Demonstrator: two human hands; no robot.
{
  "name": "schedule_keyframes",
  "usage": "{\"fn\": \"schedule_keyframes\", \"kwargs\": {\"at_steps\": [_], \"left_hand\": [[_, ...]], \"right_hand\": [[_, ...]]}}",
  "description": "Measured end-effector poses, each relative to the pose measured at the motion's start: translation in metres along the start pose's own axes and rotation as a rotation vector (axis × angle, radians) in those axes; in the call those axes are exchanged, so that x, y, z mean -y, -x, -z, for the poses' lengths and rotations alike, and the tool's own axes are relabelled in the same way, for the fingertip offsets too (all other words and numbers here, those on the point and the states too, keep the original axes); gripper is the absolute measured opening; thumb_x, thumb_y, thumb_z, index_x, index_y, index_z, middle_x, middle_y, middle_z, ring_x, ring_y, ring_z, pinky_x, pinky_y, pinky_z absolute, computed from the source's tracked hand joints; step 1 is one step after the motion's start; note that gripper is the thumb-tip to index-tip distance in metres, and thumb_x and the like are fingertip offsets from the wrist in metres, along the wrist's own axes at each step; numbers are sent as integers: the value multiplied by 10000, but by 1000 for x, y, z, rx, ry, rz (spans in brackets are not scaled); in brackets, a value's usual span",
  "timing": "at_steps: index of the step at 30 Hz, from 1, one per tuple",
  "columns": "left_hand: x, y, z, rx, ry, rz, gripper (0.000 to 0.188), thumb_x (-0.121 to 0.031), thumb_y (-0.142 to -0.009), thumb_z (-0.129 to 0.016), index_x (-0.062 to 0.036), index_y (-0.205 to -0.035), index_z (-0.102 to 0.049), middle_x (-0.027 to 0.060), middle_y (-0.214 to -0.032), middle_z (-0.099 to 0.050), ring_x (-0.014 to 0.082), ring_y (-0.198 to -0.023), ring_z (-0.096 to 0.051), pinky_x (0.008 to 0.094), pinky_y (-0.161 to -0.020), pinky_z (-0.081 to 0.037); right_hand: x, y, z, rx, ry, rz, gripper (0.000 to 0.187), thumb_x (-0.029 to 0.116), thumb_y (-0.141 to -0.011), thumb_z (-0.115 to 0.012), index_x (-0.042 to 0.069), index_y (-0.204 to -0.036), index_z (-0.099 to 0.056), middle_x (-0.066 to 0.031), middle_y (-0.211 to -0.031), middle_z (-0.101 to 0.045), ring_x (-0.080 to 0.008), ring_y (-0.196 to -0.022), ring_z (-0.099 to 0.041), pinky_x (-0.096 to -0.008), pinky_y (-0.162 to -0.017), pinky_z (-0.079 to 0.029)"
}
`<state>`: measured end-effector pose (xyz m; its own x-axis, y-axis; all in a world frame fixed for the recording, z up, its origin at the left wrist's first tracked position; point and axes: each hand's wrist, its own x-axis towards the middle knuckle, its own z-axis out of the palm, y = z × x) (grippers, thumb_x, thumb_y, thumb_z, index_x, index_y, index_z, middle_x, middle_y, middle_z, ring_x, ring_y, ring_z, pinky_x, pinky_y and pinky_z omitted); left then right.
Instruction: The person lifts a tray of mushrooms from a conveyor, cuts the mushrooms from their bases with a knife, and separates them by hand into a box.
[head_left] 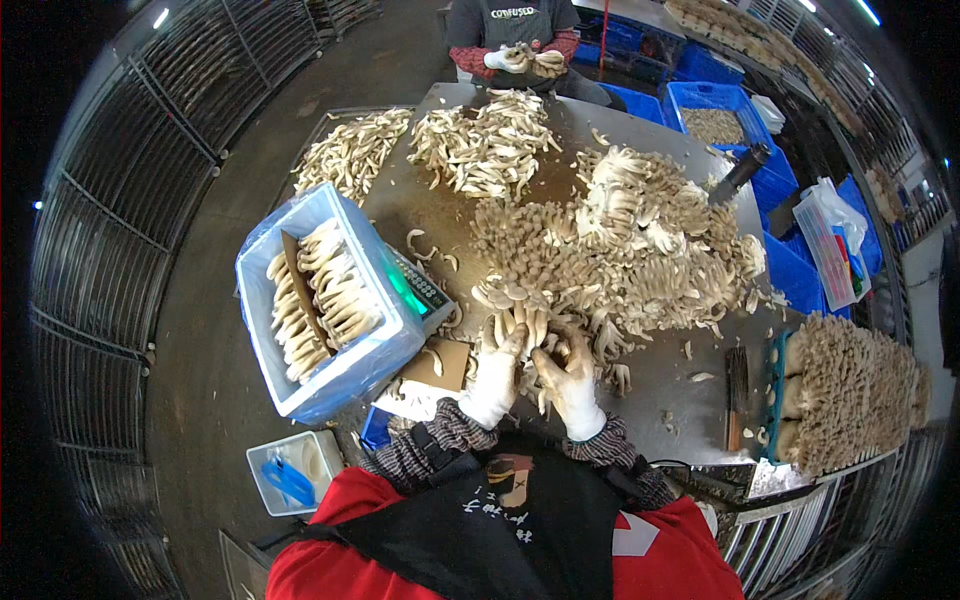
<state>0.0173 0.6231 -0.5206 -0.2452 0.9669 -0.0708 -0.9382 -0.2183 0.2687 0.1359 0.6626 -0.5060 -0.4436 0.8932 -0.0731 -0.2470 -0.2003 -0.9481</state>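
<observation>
Brown-capped, pale-stemmed mushrooms [512, 300] form a small bunch at the table's near side, caps pointing away from me. Stained white gloves cover both my hands. My left hand [494, 372] is closed around the stems of this bunch. Just right of it, my right hand [568, 375] is curled, its fingertips close to the stems; what lies inside its fingers is hidden. Beyond them spreads a large heap of mushroom clusters [650, 250]. To the left, a blue plastic-lined crate [395, 345] holds rows of mushrooms split by a cardboard divider [303, 290].
The crate rests on a scale [418, 285] with a green display. Loose mushroom piles [485, 140] lie across the metal table [690, 400]. At right stand a dark cylinder [740, 172] and a loaded mushroom basket [775, 390]. A co-worker [515, 45] handles mushrooms opposite.
</observation>
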Motion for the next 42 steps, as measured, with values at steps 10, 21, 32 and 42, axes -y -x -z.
{"fn": "schedule_keyframes", "kwargs": {"at_steps": [10, 21, 32, 42], "left_hand": [[9, 1, 43, -61, -620, -122, 800, -235, -938, -684, -66, -1497, -136, 164, -1471, -388, 263, -1334, -445, 385, -1073, -432], [10, -2, 100, -50, -1356, -193, 732, -334, -974, -625, -43, -1463, -164, 168, -1434, -444, 261, -1304, -477, 385, -1059, -442], [0, 1, -12, 14, -217, 26, 585, -198, -963, -632, -62, -1446, -332, 93, -1391, -471, 214, -1284, -473, 389, -1086, -395], [-4, 0, -1, -119, -427, 88, 652, -267, -935, -680, -91, -1452, -323, 58, -1403, -489, 239, -1283, -488, 413, -1058, -427]], "right_hand": [[-10, 0, 3, -40, 186, 245, 291, -75, -850, -663, -15, -1111, -549, -94, -1118, -598, -180, -981, -580, -316, -838, -498], [2, 2, -14, -95, 120, 287, 331, 23, -878, -682, -27, -1172, -540, -119, -1105, -606, -206, -1015, -586, -335, -903, -483], [-14, 2, 18, -342, 327, 362, 161, 5, -911, -605, -24, -1063, -564, -69, -951, -587, -147, -835, -548, -275, -733, -467], [-7, 1, 23, -202, -171, 37, 360, -87, -873, -601, -19, -1219, -528, -54, -1071, -580, -137, -921, -573, -248, -784, -500]]}}
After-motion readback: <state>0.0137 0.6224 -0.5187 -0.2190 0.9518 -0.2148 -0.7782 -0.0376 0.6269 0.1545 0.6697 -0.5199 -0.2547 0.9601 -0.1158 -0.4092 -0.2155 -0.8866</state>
